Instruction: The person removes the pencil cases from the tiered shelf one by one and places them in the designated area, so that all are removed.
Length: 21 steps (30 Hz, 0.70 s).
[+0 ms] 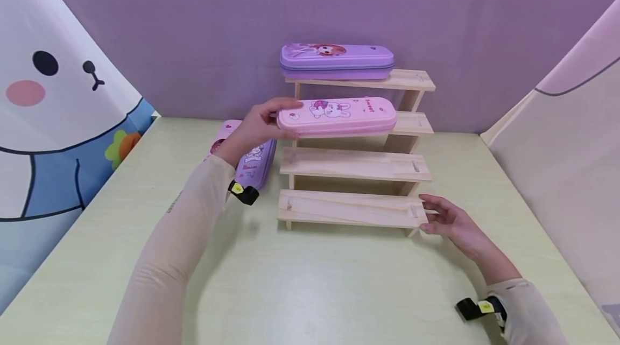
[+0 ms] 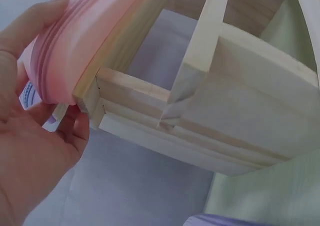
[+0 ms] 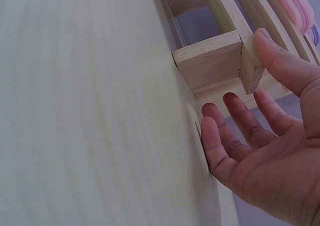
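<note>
A pink pencil case with a rabbit picture lies along the second-highest step of a four-step wooden rack. My left hand holds its left end, thumb and fingers on opposite sides; the left wrist view shows the pink case against the board edge. At the rack's lower right corner is my right hand. In the right wrist view, its thumb is at the end of the lowest board, and the other fingers spread loosely below. A purple pencil case rests on the top step.
On the table left of the rack lie a purple pencil case and a pink one, both partly hidden behind my left arm. A purple cloth hangs behind the table, with printed cloths at both sides.
</note>
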{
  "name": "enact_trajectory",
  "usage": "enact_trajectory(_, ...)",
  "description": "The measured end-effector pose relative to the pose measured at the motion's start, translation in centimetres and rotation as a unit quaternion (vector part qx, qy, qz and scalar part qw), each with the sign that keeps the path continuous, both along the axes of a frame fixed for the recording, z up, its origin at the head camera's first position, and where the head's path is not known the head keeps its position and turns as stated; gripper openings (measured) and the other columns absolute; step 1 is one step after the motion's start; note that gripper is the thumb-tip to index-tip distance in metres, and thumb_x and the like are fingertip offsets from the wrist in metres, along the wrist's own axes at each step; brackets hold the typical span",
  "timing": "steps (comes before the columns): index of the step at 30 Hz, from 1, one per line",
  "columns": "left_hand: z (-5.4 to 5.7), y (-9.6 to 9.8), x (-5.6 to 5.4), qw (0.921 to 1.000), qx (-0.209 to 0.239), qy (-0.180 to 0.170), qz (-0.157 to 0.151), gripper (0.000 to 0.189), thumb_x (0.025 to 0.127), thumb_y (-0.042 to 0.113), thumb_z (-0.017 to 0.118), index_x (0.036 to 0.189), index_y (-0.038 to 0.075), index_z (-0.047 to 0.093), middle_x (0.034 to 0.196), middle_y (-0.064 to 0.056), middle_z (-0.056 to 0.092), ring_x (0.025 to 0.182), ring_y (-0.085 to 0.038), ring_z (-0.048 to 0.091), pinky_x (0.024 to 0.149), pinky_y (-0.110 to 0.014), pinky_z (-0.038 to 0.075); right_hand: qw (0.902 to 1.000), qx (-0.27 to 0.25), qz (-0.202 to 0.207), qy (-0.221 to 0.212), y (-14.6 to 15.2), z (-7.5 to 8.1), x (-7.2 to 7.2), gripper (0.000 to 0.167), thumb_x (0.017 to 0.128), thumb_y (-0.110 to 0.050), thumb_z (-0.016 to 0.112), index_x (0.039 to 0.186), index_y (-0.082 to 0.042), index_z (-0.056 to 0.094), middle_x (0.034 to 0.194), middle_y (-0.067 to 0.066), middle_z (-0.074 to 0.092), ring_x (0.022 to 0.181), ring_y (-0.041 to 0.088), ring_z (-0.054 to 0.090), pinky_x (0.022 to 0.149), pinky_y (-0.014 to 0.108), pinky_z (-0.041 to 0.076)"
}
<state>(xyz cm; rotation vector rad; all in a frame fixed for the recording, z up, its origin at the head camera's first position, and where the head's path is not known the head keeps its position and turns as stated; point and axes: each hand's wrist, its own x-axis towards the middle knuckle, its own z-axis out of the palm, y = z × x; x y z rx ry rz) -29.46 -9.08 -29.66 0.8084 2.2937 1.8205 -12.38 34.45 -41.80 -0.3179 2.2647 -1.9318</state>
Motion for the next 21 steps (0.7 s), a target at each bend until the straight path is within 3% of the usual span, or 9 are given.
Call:
enact_trajectory(5,-0.2,-0.1,0.2,0.9979,-0.017,0.062,0.011,0.064,0.074,0.005,0.088,0.133,0.012,0.065,0.145,-0.002,0.05,0.119,-0.02,0.05,0.089,-0.029,0.045,1.0,-0.002,0.0,0.004,0.0,0.1,0.1,0.056,0.088,0.01,0.067,0.136,-0.015,0.054,0.117,-0.008,0.06,0.102,0.009,0.062,0.081,0.022,0.055)
enact_trajectory(8,-0.4,-0.1,0.4,0.9964,-0.02,0.08,0.019,0.064,0.073,0.005,0.088,0.133,0.012,0.065,0.147,-0.004,0.049,0.125,-0.02,0.049,0.096,-0.029,0.044,1.0,-0.002,-0.001,0.002,0.0,0.1,0.1,0.056,0.088,0.01,0.067,0.136,-0.016,0.054,0.118,-0.009,0.06,0.103,0.008,0.062,0.081,0.022,0.055)
enact_trajectory(13,-0.5,-0.3,0.9,0.992,-0.038,0.114,0.037,0.064,0.072,0.008,0.09,0.131,0.012,0.067,0.146,-0.003,0.051,0.135,-0.02,0.043,0.112,-0.04,0.034,1.0,0.006,-0.005,-0.004,0.0,0.1,0.1,0.056,0.089,0.009,0.067,0.138,-0.014,0.053,0.118,-0.01,0.06,0.103,0.008,0.061,0.082,0.022,0.055)
enact_trajectory(17,-0.6,-0.6,1.2,0.9862,-0.057,0.147,0.053,0.063,0.07,0.012,0.092,0.128,0.013,0.069,0.142,-0.002,0.055,0.135,-0.021,0.043,0.112,-0.043,0.034,0.9999,0.009,-0.006,-0.002,0.0,0.1,0.1,0.056,0.089,0.009,0.067,0.138,-0.013,0.053,0.118,-0.009,0.06,0.103,0.008,0.061,0.082,0.021,0.055)
enact_trajectory(21,-0.8,-1.0,1.5,0.9845,-0.057,0.152,0.066,0.063,0.068,0.013,0.093,0.127,0.014,0.07,0.14,-0.002,0.056,0.133,-0.021,0.044,0.111,-0.045,0.035,1.0,0.004,-0.003,-0.002,0.0,0.1,0.0,0.056,0.089,0.009,0.067,0.138,-0.014,0.053,0.117,-0.009,0.06,0.103,0.008,0.062,0.082,0.022,0.055)
